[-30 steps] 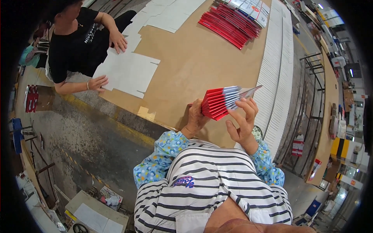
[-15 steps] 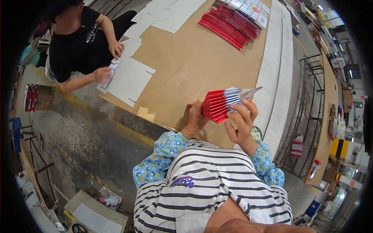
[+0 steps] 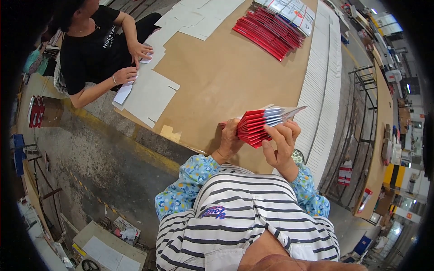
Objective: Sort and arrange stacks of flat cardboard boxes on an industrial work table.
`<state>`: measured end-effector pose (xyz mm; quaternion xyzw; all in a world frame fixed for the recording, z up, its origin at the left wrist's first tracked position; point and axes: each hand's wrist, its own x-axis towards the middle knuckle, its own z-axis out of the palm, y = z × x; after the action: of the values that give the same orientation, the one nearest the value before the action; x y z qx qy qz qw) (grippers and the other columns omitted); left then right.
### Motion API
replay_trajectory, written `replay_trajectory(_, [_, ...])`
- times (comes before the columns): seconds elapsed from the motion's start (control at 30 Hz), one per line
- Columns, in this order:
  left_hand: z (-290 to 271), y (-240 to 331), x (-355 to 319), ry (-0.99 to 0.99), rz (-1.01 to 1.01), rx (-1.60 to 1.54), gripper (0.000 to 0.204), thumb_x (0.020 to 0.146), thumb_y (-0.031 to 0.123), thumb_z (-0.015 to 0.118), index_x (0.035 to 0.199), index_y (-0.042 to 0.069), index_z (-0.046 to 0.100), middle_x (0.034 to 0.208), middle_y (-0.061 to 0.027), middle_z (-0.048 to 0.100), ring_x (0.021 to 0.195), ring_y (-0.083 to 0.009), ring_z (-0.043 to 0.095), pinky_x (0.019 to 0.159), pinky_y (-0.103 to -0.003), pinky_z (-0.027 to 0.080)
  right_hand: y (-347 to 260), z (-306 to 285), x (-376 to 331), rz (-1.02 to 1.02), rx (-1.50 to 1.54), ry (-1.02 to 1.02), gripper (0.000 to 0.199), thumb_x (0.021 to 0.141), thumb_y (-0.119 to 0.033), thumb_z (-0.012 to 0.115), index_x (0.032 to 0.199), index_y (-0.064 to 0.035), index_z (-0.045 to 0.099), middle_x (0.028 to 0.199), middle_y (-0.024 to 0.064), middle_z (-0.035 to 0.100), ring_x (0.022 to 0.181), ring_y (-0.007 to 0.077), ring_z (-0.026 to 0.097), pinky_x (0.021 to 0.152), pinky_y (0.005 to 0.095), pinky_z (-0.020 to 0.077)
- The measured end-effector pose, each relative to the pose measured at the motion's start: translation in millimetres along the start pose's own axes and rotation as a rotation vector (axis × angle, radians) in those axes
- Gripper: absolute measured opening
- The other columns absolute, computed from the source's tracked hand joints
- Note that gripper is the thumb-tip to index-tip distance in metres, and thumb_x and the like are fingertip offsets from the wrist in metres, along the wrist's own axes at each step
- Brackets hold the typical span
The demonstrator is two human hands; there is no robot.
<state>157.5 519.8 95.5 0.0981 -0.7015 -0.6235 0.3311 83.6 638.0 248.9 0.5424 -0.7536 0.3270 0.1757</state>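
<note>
both the left hand (image 3: 229, 141) and right hand (image 3: 282, 143) still clasp the fanned red card stack (image 3: 255, 125), unmoved, while the co-worker (image 3: 92, 49) at ten o'clock has drawn white sheets (image 3: 149, 95) closer.

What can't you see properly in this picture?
- Head view: left hand fingers, hidden behind the fanned red cards.
- The cards' print, too small.
- Right hand fingertips, tucked among the cards.
- Far red stack, cut by the top edge.

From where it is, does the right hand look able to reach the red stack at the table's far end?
Probably not: the right hand grips the fanned red cards near the body, and the red stack lies far across bare brown tabletop.
</note>
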Motion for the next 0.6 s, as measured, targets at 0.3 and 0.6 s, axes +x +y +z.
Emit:
replay_trajectory(0.3, [-1, 6, 1, 0.025, 0.053, 0.101, 0.041, 0.068, 0.008, 0.077, 0.104, 0.009, 0.057, 0.097, -0.0109, 0.063, 0.094, -0.0309, 0.061, 0.084, -0.039, 0.047, 0, 2, 3, -0.010, -0.059, 0.011, 0.029, 0.068, -0.016, 0.068, 0.097, -0.0092, 0.068, 0.089, 0.0043, 0.056, 0.087, 0.0240, 0.047, 0.088, 0.0443, 0.0332])
replay_trajectory(0.6, [0, 17, 1, 0.024, 0.058, 0.110, 0.045, 0.067, 0.010, 0.077, 0.106, 0.009, 0.056, 0.096, -0.0111, 0.062, 0.093, -0.0317, 0.060, 0.081, -0.039, 0.047, -2, 3, 8, 0.019, -0.044, 0.042, 0.020, 0.069, -0.014, 0.068, 0.087, -0.0090, 0.064, 0.093, 0.0044, 0.059, 0.093, 0.0261, 0.049, 0.087, 0.0444, 0.0330])
